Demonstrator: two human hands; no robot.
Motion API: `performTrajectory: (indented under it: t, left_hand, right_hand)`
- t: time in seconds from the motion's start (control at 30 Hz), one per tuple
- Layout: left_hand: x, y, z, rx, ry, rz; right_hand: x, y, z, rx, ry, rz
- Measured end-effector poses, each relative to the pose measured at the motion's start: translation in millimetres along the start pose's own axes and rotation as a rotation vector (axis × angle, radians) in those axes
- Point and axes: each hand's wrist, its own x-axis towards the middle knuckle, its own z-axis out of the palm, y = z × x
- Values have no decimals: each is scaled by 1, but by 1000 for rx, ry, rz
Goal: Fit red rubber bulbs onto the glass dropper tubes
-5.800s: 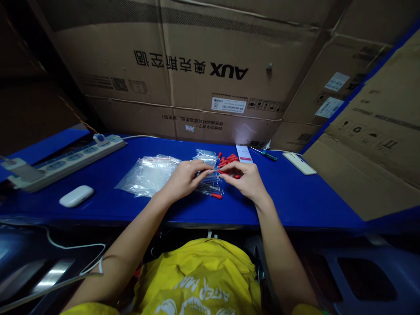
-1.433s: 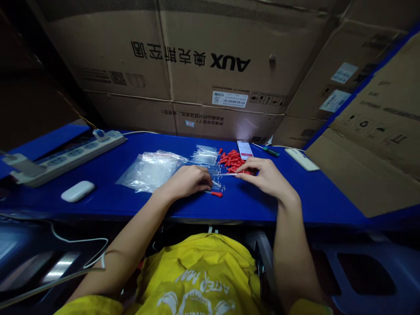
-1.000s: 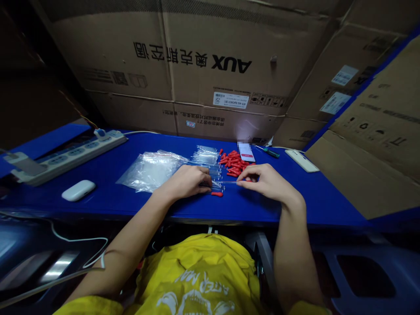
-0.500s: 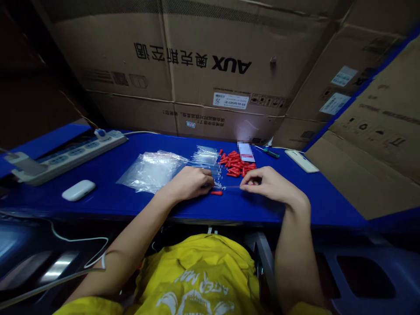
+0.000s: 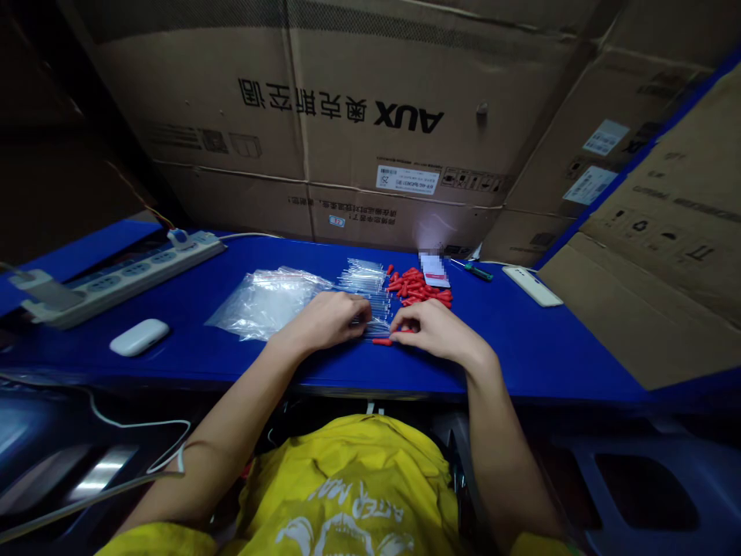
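Head: red bulb [image 5: 408, 330] between right fingers [image 5: 405, 311]

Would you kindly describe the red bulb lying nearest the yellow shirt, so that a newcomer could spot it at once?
On the blue table, find the thin clear tubes beside the left hand. At their near end lies the red bulb. Unlike the heap of red bulbs farther back, it lies closest to the yellow shirt.
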Motion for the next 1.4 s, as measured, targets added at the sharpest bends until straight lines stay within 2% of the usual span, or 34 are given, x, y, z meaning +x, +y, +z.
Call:
performTrajectory:
  t: [0.1,0.27,0.4,0.57,0.7,0.83,1.0,1.27,1.4]
  left_hand:
    - [-2,-4,-3,-9,78,-28]
    - [0,-4,-1,-85,322,7]
    - [2,-2,0,-138,379,16]
    - [1,0,0,-182,341,-48]
    - [1,0,1,-126,275,-103]
    - [0,2,-1,-75,240,-120]
    - [1,4,-1,-27,204,-77]
    - [1,3,-1,-36,212,-73]
    - [0,4,-1,-67,244,-38]
  right_hand:
    - [5,-6,11,-70,30,12]
    - [11,-14,24,-185,95,9]
    - [14,-21,29,-266,118,-5]
    - [17,-19,29,-265,123,-30]
    - [16,-3,19,-180,165,-17]
    - [11,23,3,-269,353,129]
    - [8,44,-1,-349,334,195]
    - [11,39,2,-347,339,186]
    - [12,34,1,-160,400,129]
